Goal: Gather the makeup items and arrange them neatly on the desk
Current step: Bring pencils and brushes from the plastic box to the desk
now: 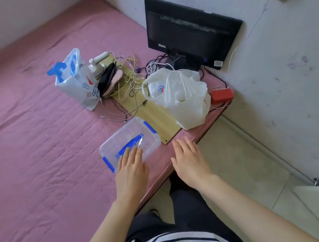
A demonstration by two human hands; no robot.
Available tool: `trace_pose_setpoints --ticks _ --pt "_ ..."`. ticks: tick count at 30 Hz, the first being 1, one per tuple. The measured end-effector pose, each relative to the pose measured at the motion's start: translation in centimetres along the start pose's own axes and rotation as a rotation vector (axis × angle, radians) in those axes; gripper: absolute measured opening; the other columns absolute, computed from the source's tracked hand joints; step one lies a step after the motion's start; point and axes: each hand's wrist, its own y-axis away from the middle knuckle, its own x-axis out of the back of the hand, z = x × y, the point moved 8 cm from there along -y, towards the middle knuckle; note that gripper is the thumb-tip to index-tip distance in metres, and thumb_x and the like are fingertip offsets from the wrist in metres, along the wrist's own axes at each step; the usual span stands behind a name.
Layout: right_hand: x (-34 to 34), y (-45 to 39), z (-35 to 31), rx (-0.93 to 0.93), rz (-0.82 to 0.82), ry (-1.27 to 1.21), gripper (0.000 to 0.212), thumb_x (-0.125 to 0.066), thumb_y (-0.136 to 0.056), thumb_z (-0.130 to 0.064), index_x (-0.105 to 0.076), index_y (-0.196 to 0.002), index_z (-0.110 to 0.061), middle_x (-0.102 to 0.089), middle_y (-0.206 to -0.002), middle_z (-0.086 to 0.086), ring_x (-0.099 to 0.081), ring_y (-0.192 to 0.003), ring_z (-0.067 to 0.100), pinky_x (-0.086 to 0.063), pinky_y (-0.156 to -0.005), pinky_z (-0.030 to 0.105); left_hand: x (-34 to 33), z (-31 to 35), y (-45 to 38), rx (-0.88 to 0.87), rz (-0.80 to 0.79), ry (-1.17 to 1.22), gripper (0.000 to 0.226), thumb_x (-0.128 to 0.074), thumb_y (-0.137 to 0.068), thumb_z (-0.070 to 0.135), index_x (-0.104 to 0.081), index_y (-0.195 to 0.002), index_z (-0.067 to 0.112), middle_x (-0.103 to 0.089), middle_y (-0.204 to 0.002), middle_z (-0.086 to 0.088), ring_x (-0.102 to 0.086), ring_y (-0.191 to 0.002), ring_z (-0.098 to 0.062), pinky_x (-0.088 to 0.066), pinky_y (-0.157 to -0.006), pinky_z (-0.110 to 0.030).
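A clear plastic storage box (133,132) with blue side latches and a blue handle lies on the pink bed cover (32,128) near the bed's edge. My left hand (130,170) is stretched out flat with straight fingers, its fingertips over the box's near end. To the right, my right hand (190,159) hovers flat and open above the corner of the bed, just short of a yellow-green board (154,117). Neither hand holds anything. No makeup items are plainly visible.
A white plastic bag (182,97) stands on the board. Behind are tangled cables (128,78), a white-and-blue bag (75,81), a dark pouch (107,79), a black monitor (189,32) against the wall and a red box (221,95). Tiled floor lies to the right.
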Motion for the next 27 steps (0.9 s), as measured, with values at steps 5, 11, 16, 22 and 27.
trace_pose_setpoints --ticks 5,11,16,22,27 --pt "1.7 -4.4 1.6 0.162 -0.109 0.05 0.058 -0.032 -0.102 -0.035 -0.014 -0.151 -0.008 -0.016 -0.159 0.008 -0.003 -0.148 0.028 -0.007 -0.121 0.042 -0.1 1.0 -2.4 0.184 0.011 0.046 0.05 -0.048 -0.097 0.022 -0.037 -0.145 0.011 -0.034 -0.153 -0.007 -0.02 -0.146 -0.026 -0.02 -0.119 -0.042" --pt "2.1 -9.4 2.7 0.31 -0.185 0.122 0.058 -0.033 -0.102 -0.035 -0.016 -0.15 -0.009 -0.018 -0.158 0.007 -0.005 -0.148 0.027 -0.01 -0.12 0.04 -0.8 0.4 -5.2 0.345 0.032 0.066 0.049 -0.046 -0.098 0.022 -0.037 -0.144 0.009 -0.034 -0.152 -0.008 -0.021 -0.145 -0.026 -0.021 -0.118 -0.042" --pt "-0.2 -13.4 1.7 0.439 -0.24 0.202 0.055 -0.033 -0.101 -0.033 -0.02 -0.149 -0.008 -0.023 -0.156 0.008 -0.01 -0.147 0.029 -0.009 -0.12 0.039 -2.5 -2.2 -6.4 0.455 0.073 0.109 0.046 -0.056 -0.092 0.012 -0.049 -0.136 0.002 -0.047 -0.143 -0.014 -0.034 -0.139 -0.033 -0.03 -0.113 -0.048" --pt "-4.3 -19.0 -0.1 0.449 -0.293 0.235 0.053 -0.035 -0.101 -0.026 -0.022 -0.148 -0.005 -0.026 -0.154 0.011 -0.01 -0.147 0.032 -0.012 -0.12 0.04 -6.6 -7.2 -7.0 0.578 0.048 0.139 0.047 -0.05 -0.094 0.013 -0.044 -0.139 0.003 -0.042 -0.147 -0.012 -0.031 -0.141 -0.03 -0.025 -0.115 -0.043" --pt "-8.7 -23.1 -1.0 0.409 -0.357 0.192 0.049 -0.036 -0.1 -0.022 -0.027 -0.145 -0.004 -0.032 -0.15 0.011 -0.018 -0.144 0.032 -0.012 -0.119 0.037 -10.7 -12.3 -6.7 0.707 0.059 0.213 0.046 -0.052 -0.092 0.01 -0.046 -0.137 0.002 -0.045 -0.145 -0.014 -0.034 -0.139 -0.031 -0.028 -0.114 -0.041"
